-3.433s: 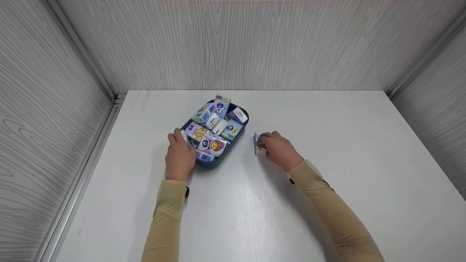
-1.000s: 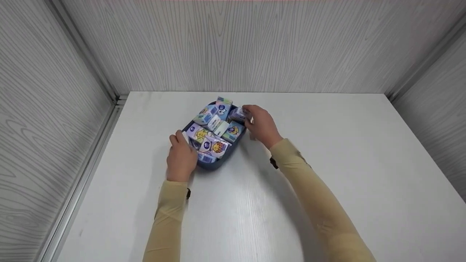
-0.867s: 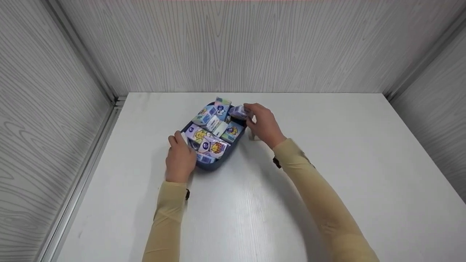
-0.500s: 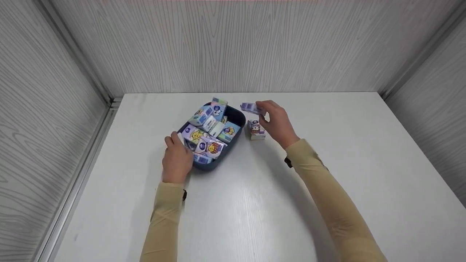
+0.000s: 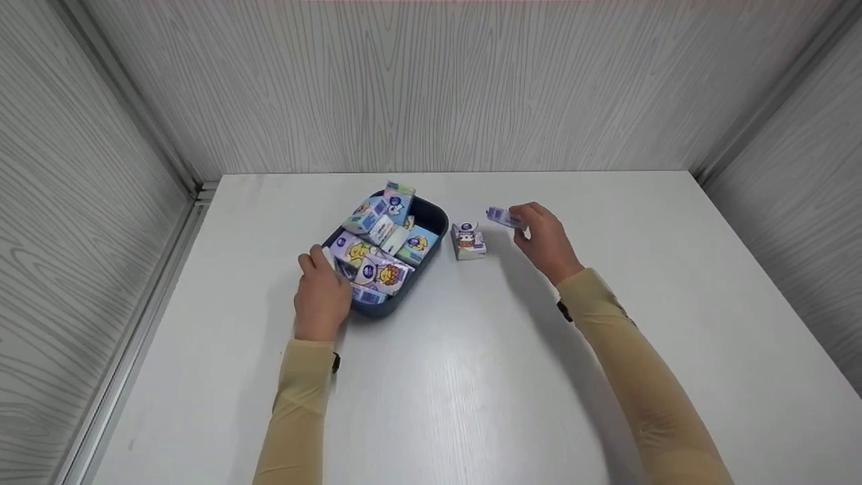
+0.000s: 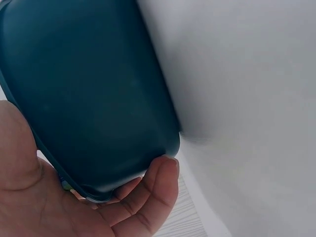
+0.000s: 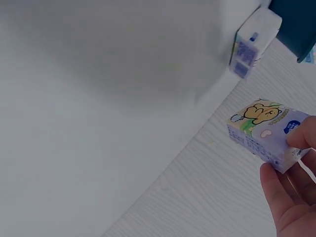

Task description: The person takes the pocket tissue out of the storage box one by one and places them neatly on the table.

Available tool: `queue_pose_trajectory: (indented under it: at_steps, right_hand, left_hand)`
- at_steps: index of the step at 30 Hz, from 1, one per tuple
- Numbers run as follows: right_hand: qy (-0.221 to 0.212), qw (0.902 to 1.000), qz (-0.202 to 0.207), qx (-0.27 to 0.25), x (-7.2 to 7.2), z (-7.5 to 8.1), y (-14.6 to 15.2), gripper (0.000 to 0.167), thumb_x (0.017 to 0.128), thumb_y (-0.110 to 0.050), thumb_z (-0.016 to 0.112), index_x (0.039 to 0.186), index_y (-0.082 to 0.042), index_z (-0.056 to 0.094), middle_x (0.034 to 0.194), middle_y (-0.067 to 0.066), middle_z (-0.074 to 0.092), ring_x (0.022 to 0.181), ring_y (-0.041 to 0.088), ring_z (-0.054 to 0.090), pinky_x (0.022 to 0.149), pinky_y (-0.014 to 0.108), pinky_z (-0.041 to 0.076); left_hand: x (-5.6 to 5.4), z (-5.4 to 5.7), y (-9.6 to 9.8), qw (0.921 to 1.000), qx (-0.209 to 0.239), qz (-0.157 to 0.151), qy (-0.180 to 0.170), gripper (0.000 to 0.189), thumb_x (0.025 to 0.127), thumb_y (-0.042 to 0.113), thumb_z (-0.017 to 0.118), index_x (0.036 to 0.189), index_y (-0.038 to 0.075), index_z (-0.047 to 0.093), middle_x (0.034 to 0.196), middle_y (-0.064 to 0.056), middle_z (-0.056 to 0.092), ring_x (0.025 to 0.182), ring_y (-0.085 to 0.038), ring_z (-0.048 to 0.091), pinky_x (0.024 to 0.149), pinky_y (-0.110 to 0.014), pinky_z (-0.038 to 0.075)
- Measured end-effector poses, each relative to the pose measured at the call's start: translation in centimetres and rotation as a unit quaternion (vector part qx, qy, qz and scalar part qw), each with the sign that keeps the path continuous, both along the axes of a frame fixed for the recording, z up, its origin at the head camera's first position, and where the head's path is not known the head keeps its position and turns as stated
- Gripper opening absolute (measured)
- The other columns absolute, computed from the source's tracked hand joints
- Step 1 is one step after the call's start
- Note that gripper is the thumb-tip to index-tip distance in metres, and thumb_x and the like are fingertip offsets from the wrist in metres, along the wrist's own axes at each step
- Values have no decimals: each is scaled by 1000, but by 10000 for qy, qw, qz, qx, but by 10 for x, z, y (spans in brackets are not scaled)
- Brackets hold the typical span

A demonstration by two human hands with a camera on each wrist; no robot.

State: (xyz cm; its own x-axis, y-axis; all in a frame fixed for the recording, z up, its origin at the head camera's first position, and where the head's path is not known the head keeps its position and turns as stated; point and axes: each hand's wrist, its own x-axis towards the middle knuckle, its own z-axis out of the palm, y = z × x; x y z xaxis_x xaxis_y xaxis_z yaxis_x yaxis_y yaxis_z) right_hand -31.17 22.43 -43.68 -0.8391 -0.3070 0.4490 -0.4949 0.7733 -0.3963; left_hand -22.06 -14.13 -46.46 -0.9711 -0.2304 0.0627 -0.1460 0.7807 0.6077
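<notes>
A dark blue bin (image 5: pixel 397 300) with rounded corners stands left of the table's middle, full of small pastel tissue packs (image 5: pixel 384 273) with cartoon prints. My left hand (image 5: pixel 322 296) grips its near-left side; in the left wrist view the fingers curl around the end of the bin wall (image 6: pixel 94 98). Right of the bin, my right hand (image 5: pixel 547 242) pinches a purple tissue pack (image 7: pixel 264 128) between thumb and fingers, above the table. That pack shows a yellow bear on its broad face. Between bin and right hand, another tissue pack (image 5: pixel 468 241) stands on the table.
The white tabletop (image 5: pixel 431 404) extends on both sides and toward the front. A grey wood-grain panel (image 5: pixel 431 87) closes off the back, with similar panels at left and right.
My right hand set one pack beside the bin, took the purple tissue pack from the bin's far-right corner, and carried it right. A dark gap shows in that corner. My left hand kept its grip.
</notes>
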Motion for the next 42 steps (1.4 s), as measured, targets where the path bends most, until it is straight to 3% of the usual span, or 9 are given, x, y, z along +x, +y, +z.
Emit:
queue_pose_trajectory:
  at_steps: [7, 19, 25, 42]
  right_hand:
    - [-303, 9987, -100, 397, 0, -14, 18, 29, 80, 11, 64, 107, 1, 59, 108, 15, 60, 101, 30, 57, 87, 42, 46]
    - [-714, 9871, 99, 1428, -1, -29, 14, 23, 84, 15, 57, 100, -1, 59, 110, 16, 60, 105, 32, 54, 88, 42, 45]
    - [-748, 9854, -87, 1525, -5, -32, 9, 34, 89, 9, 55, 120, -3, 62, 115, 16, 60, 110, 33, 54, 94, 42, 43]
    - [-899, 9845, 91, 1506, -7, -29, -20, 27, 91, 7, 55, 111, -3, 69, 110, 13, 62, 104, 29, 56, 93, 38, 44]
  left_hand:
    - [0, 2, -2, 10000, -26, 15, 15, 60, 96, 14, 44, 146, -3, 15, 133, -27, 30, 90, -36, 57, 70, -50, 50]
    - [0, 0, -2, 10000, -38, 31, 77, 61, 96, 14, 45, 146, -3, 15, 133, -28, 30, 90, -36, 57, 68, -51, 49]
    - [-1, 1, -1, 10000, -56, 26, 26, 62, 96, 15, 47, 147, -2, 14, 135, -28, 29, 93, -36, 56, 71, -51, 49]
    - [0, 0, -1, 10000, -8, 21, -39, 62, 97, 14, 45, 147, -2, 13, 136, -27, 29, 95, -35, 57, 74, -50, 49]
